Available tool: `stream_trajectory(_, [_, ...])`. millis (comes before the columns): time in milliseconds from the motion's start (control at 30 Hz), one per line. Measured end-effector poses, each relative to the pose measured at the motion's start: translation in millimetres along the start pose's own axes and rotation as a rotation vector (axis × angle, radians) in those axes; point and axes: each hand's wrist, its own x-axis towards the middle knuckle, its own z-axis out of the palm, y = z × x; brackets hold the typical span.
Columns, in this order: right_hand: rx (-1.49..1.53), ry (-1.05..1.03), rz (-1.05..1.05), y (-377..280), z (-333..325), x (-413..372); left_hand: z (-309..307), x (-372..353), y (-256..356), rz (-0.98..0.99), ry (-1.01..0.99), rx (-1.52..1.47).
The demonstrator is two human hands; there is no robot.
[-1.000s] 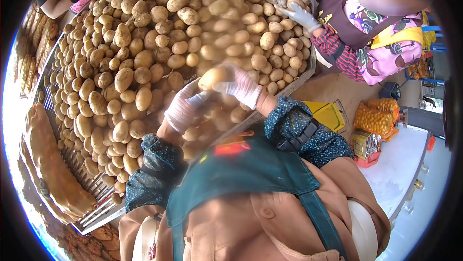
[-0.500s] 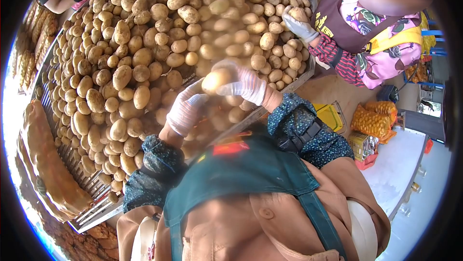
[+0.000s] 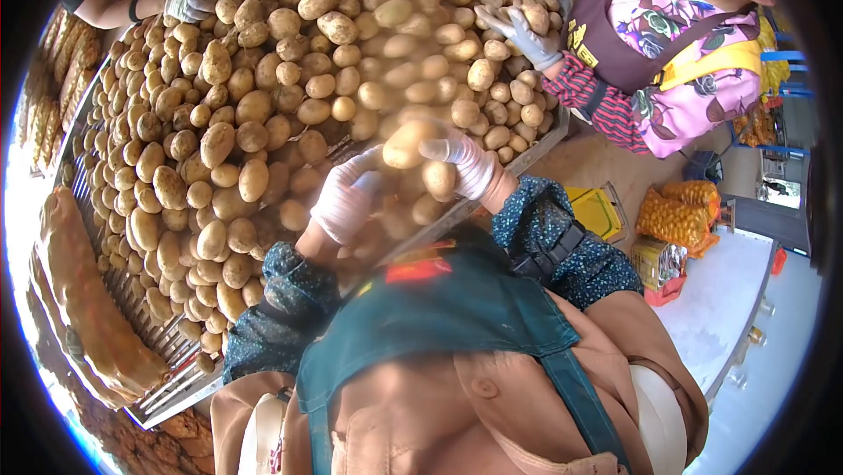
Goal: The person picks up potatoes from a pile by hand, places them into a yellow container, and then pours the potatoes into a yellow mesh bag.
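Note:
Over the near edge of the heap, my right hand point(image 3: 472, 166) in a white glove grips a potato point(image 3: 406, 143), its thumb against the side. A second, smaller potato point(image 3: 439, 178) shows just below that thumb, against the palm side of the glove. My left hand point(image 3: 347, 198), also gloved, is to the left with fingers stretched toward the held potato and thumb apart. Its fingertips are right at the potato's left side. Loose potatoes point(image 3: 250, 178) lie all around both hands on a slatted metal sorting table point(image 3: 167, 343).
Across the right corner, a co-worker's gloved hands point(image 3: 527, 40) handle potatoes. Another person's gloved hand point(image 3: 191, 3) rests on the heap at top left. A filled sack point(image 3: 92, 299) lies along the left table edge. Net bags of potatoes point(image 3: 676, 216) and a yellow crate point(image 3: 597, 212) stand at right.
The held potato has turned and moved slightly right and up, and a second potato now shows below my right thumb. The co-worker at right has spread the fingers of one hand.

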Motion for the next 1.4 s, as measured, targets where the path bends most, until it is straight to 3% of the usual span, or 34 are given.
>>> stream_trajectory(67, [-0.02,-0.004,-0.018,-4.1,3.7,-5.6,3.1,7.0,-18.1,0.149,-0.006,0.066])
stream_trajectory(167, [0.024,-0.068,-0.041,-6.4,2.3,-8.6,2.4,8.3,-21.8,0.302,-0.021,0.488])
stream_trajectory(233, [0.1,-0.064,0.003,-3.1,-8.8,-10.6,-2.8,4.7,-8.8,0.352,0.047,1.137])
stream_trajectory(300, [0.19,0.007,0.09,4.6,-29.1,-15.6,-6.5,9.3,0.8,0.323,0.111,1.18])
stream_trajectory(367, [0.185,0.077,0.095,10.4,-40.0,-18.0,-17.9,26.1,-1.2,0.588,0.267,1.54])
stream_trajectory(433, [0.146,0.089,0.062,11.2,-38.7,-19.6,-24.9,43.8,4.0,0.637,0.384,1.546])
stream_trajectory(600, [0.096,0.095,0.044,16.2,-35.7,-22.3,-26.2,93.6,11.0,0.424,0.35,2.044])
stream_trajectory(833, [0.13,0.181,-0.034,17.1,-44.4,-35.3,-16.7,104.8,22.5,0.351,0.103,2.206])
stream_trajectory(867, [0.146,0.193,-0.036,14.3,-40.7,-37.9,-19.3,108.7,19.7,0.415,0.09,2.234])
stream_trajectory(967, [0.132,0.215,-0.016,18.0,-40.4,-45.9,-3.7,104.7,33.7,0.211,-0.012,2.279])
stream_trajectory(1167, [0.119,0.237,0.025,23.6,-40.8,-48.1,-39.3,104.2,-6.9,0.548,0.1,2.415])
stream_trajectory(1200, [0.125,0.258,0.033,24.4,-39.6,-47.7,-31.2,100.1,5.8,0.452,0.02,2.42])
stream_trajectory(1300, [0.225,0.214,0.034,33.9,-48.0,-37.5,-35.1,98.1,18.6,0.425,-0.161,2.393])
stream_trajectory(1400, [0.232,0.224,0.013,36.6,-47.7,-36.6,-45.4,110.0,-3.1,0.545,-0.086,2.407])
